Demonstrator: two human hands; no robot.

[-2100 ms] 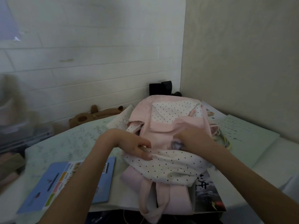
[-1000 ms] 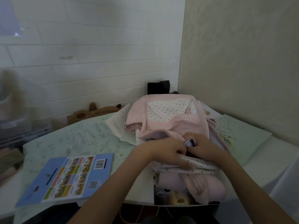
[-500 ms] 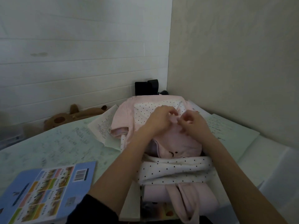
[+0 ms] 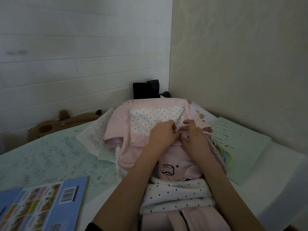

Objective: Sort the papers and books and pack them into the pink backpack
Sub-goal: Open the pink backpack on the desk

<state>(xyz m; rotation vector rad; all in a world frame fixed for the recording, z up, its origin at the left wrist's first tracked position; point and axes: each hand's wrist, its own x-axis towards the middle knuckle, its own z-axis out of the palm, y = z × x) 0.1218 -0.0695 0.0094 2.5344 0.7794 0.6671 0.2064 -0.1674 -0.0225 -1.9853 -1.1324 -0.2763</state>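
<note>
Head view
Pink backpack: lay on the surface, under both hands.
Left hand: grip curled, pinching backpack fabric at mid-top.
Right hand: grip pinching the same spot, touching the left.
Blue book: near left.
Papers: right of the backpack.

A white table fills the corner, spread with pale green sheets covered in handwriting. On it lie the pink backpack, a blue booklet at the near left, a brown plush toy and a black box by the wall.
</note>
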